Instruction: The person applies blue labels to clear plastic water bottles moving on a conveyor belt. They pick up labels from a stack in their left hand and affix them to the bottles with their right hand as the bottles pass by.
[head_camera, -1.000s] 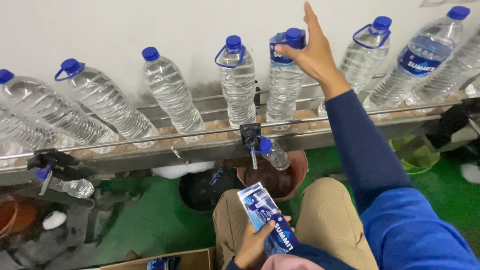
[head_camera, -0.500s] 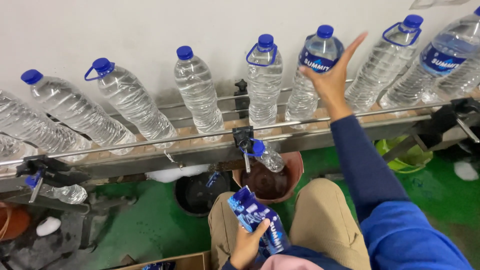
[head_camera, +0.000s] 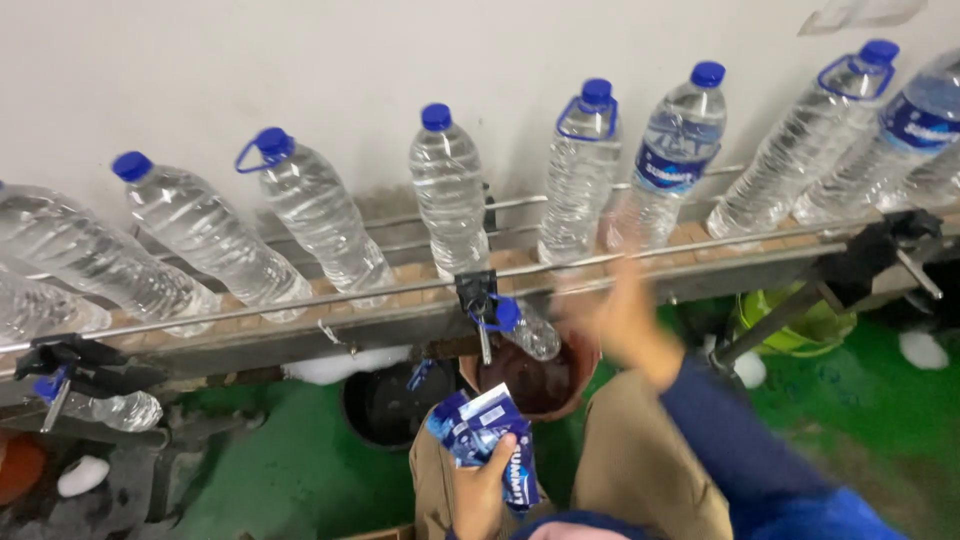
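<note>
Several clear water bottles with blue caps stand in a row on a conveyor (head_camera: 300, 312) along a white wall. One bottle (head_camera: 675, 150) wears a blue label; the bottles next to it, such as the unlabelled bottle (head_camera: 450, 195), are bare. My right hand (head_camera: 625, 315) is blurred in motion just below the conveyor rail under the labelled bottle, fingers apart and holding nothing. My left hand (head_camera: 480, 492) rests over my lap and grips a stack of blue labels (head_camera: 485, 432).
A brown bucket (head_camera: 540, 378) and a black bucket (head_camera: 375, 408) sit on the green floor under the conveyor, with a green bucket (head_camera: 800, 325) to the right. Clamps on the rail hold small bottles (head_camera: 525, 332). My knees in tan trousers are below.
My right hand has left the labelled bottle's top and dropped below the rail. The bottles have shifted right in view. My left hand still holds the label stack.
</note>
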